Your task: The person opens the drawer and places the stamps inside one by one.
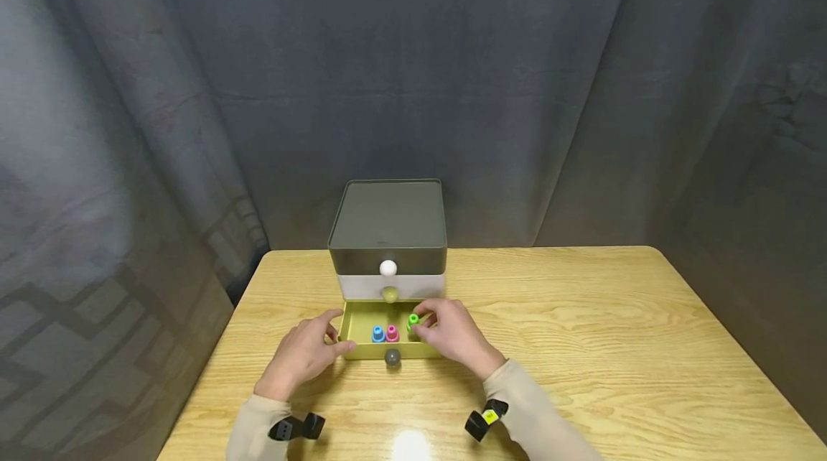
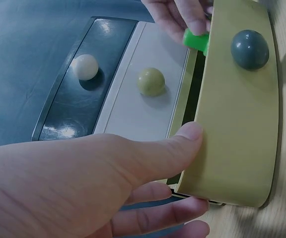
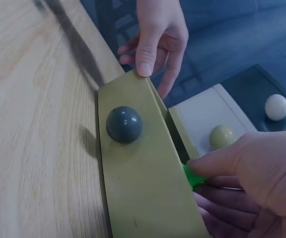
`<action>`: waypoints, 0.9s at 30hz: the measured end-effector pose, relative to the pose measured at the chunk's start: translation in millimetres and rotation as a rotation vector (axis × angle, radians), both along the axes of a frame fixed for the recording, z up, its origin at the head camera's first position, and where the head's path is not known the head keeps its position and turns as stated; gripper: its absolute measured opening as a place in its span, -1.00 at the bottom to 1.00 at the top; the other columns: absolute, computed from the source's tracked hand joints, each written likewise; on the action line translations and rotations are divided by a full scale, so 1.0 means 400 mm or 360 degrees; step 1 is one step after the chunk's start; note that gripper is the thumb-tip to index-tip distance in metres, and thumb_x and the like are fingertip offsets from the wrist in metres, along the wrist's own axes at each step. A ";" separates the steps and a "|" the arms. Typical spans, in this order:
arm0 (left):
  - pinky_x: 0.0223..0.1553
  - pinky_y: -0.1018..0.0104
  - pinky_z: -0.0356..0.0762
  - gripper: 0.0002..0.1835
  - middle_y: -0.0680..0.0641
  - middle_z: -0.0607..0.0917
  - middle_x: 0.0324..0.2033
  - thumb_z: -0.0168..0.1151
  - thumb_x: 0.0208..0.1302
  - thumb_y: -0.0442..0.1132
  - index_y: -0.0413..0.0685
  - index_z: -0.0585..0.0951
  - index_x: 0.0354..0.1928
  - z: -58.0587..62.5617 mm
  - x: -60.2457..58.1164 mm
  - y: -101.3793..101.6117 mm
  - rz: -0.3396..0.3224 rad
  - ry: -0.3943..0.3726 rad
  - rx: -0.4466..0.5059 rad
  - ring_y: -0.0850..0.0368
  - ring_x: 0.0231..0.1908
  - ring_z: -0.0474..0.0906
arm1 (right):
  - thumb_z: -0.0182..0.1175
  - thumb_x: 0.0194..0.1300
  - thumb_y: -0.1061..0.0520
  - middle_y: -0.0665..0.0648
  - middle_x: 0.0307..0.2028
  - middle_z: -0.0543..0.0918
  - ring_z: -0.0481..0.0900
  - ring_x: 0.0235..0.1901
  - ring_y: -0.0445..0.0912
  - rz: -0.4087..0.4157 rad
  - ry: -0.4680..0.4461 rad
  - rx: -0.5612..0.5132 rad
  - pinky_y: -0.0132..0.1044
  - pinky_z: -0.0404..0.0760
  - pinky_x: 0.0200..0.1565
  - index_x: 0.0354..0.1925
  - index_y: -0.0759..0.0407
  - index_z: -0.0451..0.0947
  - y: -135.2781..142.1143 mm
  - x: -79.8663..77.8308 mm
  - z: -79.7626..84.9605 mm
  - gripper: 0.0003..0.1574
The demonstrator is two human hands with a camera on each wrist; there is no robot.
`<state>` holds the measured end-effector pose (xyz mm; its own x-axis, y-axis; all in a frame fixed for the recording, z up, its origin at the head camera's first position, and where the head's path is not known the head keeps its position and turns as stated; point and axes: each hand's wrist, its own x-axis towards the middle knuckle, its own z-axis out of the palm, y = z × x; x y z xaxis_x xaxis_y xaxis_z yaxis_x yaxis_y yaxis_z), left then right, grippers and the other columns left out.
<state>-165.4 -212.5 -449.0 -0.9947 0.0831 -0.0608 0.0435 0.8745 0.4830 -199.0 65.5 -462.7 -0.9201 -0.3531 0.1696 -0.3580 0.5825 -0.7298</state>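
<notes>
The bottom drawer (image 1: 362,352), olive-yellow with a dark grey ball knob (image 1: 392,357), stands pulled out of a stacked drawer box (image 1: 388,220). My left hand (image 1: 305,353) holds its front left corner, thumb on the upper edge and fingers by the side wall. Inside the drawer's right part, my right hand (image 1: 452,332) pinches a small bright green peg-like piece (image 1: 413,319) with a round top. A blue piece (image 1: 378,334) and a pink piece (image 1: 392,333) of like shape stand side by side in the drawer. In the left wrist view the drawer front hides most of its inside.
Above the open drawer are a white drawer (image 1: 362,286) with a yellow-green knob (image 1: 390,294) and a dark grey one with a white knob (image 1: 388,268). The box stands on a wooden table (image 1: 568,332). Grey curtains (image 1: 413,87) hang behind and beside it.
</notes>
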 end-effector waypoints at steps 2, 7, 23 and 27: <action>-0.10 -0.01 0.61 -0.26 0.04 0.78 -0.22 0.52 0.31 0.03 -0.12 0.54 0.44 0.000 0.000 0.002 0.0000 -0.0004 0.0003 0.13 -0.21 0.68 | 0.49 0.24 0.27 0.16 -0.26 0.82 0.76 -0.35 -0.15 0.0004 0.0007 0.0059 -0.41 0.67 -0.32 -0.12 0.28 0.76 -0.005 -0.001 0.000 -0.78; -0.07 -0.02 0.62 -0.27 0.03 0.78 -0.21 0.52 0.31 0.02 -0.11 0.54 0.44 -0.003 0.001 0.003 0.0004 -0.0007 0.0010 0.12 -0.21 0.68 | 0.51 0.21 0.26 0.14 -0.30 0.81 0.71 -0.39 -0.20 -0.0004 0.0013 0.0208 -0.40 0.65 -0.33 -0.19 0.25 0.76 -0.015 -0.005 0.011 -0.82; -0.09 0.00 0.61 -0.27 0.04 0.77 -0.22 0.52 0.31 0.03 -0.09 0.54 0.44 -0.009 -0.002 0.002 0.0010 -0.0009 0.0000 0.14 -0.23 0.66 | 0.58 0.13 0.23 0.08 -0.26 0.83 0.76 -0.19 -0.01 0.0051 0.0011 0.0339 -0.10 0.70 -0.05 -0.24 0.17 0.78 -0.037 -0.036 -0.013 -0.80; -0.09 -0.01 0.61 -0.26 0.03 0.78 -0.21 0.52 0.31 0.01 -0.11 0.53 0.45 -0.004 0.000 0.000 0.0007 -0.0007 -0.0002 0.14 -0.23 0.67 | 0.57 0.15 0.22 0.08 -0.23 0.85 0.77 -0.16 0.01 0.0042 0.0033 0.0356 -0.08 0.70 -0.02 -0.20 0.18 0.80 -0.039 -0.035 -0.014 -0.79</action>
<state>-165.4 -212.5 -450.6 -0.9948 0.0787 -0.0653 0.0376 0.8753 0.4820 -213.1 50.0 -468.3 -0.9072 -0.4079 0.1032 -0.3889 0.7192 -0.5757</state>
